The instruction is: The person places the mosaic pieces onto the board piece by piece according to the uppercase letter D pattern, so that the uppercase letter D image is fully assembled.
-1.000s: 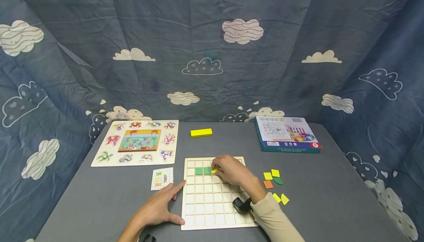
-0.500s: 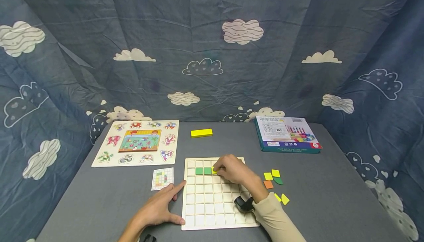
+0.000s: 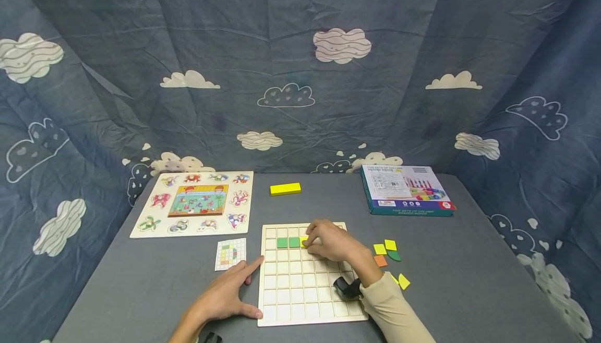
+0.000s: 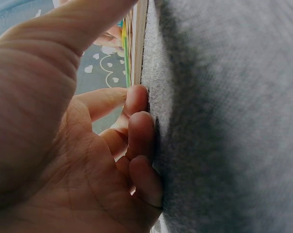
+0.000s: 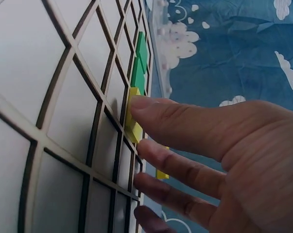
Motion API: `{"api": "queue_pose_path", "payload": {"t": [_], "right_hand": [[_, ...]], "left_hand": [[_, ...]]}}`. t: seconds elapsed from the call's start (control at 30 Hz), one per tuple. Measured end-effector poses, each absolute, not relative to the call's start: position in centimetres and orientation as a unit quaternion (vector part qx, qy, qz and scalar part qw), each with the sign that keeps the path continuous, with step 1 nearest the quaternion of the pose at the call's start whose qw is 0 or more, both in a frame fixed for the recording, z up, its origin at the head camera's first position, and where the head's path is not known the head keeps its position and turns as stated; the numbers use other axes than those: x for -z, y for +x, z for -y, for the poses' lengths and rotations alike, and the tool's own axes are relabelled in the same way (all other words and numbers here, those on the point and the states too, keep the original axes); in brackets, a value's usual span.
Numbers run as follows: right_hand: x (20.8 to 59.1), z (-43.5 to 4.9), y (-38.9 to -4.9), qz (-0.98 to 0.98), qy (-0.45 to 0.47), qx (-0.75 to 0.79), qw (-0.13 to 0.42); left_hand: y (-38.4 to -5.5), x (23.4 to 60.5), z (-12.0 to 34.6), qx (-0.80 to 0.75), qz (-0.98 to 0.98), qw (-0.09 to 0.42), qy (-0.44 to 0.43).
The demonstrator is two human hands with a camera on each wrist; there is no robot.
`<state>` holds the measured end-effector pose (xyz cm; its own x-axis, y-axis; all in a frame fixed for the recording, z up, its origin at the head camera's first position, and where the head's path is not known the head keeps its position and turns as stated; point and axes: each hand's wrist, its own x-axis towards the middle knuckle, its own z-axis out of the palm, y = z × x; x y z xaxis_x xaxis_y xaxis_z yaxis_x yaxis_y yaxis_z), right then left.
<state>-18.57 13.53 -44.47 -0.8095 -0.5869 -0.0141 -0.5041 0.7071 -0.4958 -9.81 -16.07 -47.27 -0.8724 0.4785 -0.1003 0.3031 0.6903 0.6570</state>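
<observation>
A pale wooden grid board (image 3: 297, 297) lies in front of me in the head view. Two green square tiles (image 3: 288, 242) sit side by side in its second row. Right beside them, my right hand (image 3: 331, 241) pinches a yellow square tile (image 5: 133, 130) at its cell. In the right wrist view the thumb lies on that tile while the other fingers reach past it, the index finger mostly hidden. My left hand (image 3: 225, 293) steadies the board's left side, thumb at the near corner and index finger farther up the edge. A pattern card (image 3: 230, 254) lies just beyond that hand.
Loose yellow, green and orange tiles (image 3: 380, 261) lie right of the board, some partly covered by my right sleeve. A picture puzzle board (image 3: 190, 230) stands back left, a yellow block (image 3: 285, 189) back centre, a boxed game (image 3: 407, 191) back right. A cloud-printed curtain (image 3: 291, 30) hangs behind.
My right hand has shifted slightly right, and more of the yellow tile shows beside the green ones. The left hand and the board stay in place.
</observation>
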Motion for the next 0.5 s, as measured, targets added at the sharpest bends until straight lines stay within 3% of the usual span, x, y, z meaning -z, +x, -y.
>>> {"api": "queue_pose_path", "payload": {"t": [0.5], "right_hand": [[44.37, -14.16, -18.95, -0.929, -0.276, 0.225, 0.101]], "left_hand": [[-9.78, 47.14, 16.14, -0.333, -0.908, 0.136, 0.215]]}}
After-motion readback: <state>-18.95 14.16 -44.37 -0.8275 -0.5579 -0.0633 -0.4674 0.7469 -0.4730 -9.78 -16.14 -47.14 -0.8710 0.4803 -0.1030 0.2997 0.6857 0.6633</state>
